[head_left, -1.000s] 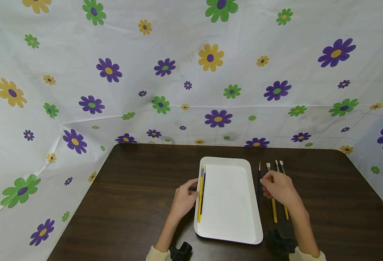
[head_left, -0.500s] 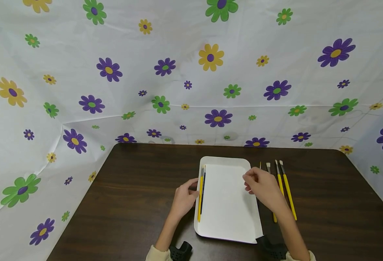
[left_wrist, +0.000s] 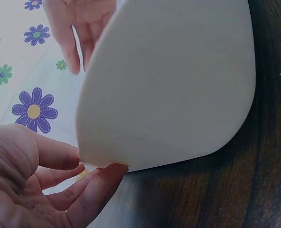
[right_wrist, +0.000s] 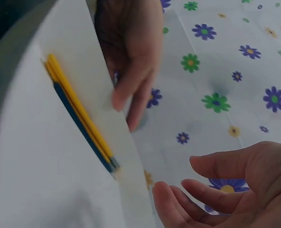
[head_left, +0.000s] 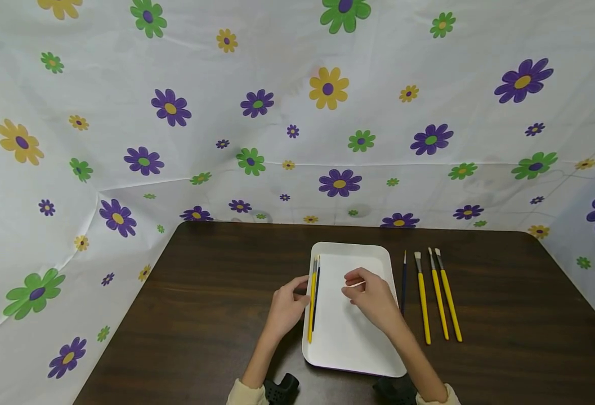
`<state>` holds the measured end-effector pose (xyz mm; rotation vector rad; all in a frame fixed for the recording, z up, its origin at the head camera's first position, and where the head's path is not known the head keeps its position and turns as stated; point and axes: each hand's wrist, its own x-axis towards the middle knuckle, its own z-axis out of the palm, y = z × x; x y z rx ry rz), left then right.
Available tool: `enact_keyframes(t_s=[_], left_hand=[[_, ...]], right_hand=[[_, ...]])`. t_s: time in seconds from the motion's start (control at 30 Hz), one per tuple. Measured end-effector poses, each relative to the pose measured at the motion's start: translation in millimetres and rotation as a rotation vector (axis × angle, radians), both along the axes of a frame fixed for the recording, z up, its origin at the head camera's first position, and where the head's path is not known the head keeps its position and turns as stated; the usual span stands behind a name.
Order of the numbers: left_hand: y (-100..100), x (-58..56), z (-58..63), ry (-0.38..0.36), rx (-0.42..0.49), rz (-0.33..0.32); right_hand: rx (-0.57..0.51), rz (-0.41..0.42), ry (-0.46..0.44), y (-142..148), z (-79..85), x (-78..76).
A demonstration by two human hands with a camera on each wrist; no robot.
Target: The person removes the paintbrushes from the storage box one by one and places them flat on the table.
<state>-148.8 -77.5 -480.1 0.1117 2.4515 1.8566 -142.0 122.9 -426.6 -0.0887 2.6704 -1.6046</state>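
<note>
One left hand (head_left: 286, 308) pinched the white rectangular tray (head_left: 338, 337), seemingly steadying it; the right hand (head_left: 375, 298) hovered above it, relaxed and empty.

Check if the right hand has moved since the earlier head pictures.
Yes: the right hand moved left, from right of the white tray to above it.

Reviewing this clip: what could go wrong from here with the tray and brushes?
1. The dark brush lies close beside the tray, and the right arm reaches over that edge; a low sweep might knock it.
2. The left hand holds the rim; a tug could shift the tray and perhaps roll the inner brushes, which lie loose along that side.
</note>
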Motion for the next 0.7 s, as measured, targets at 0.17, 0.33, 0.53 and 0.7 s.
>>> enact_keyframes(t_s=[0.17, 0.33, 0.53, 0.7], left_hand=[[-0.2, 0.2, 0.1, -0.001, 0.002, 0.000], [-0.2, -1.0, -0.3, 0.007, -0.003, 0.000], [-0.7, -2.3, -1.5, 0.025, -0.011, -0.004], [-0.5, -1.4, -2.0, 0.025, -0.022, -0.002]], right_hand=[[-0.034, -0.012, -0.019, -15.0, -13.4, 0.0], [-0.042, -0.012, -0.050, -27.2, -24.5, 0.2], [-0.014, -0.018, -0.056, -34.7, -35.7, -2.6], [-0.004, 0.009, -0.043, -37.3, -42.8, -1.4]])
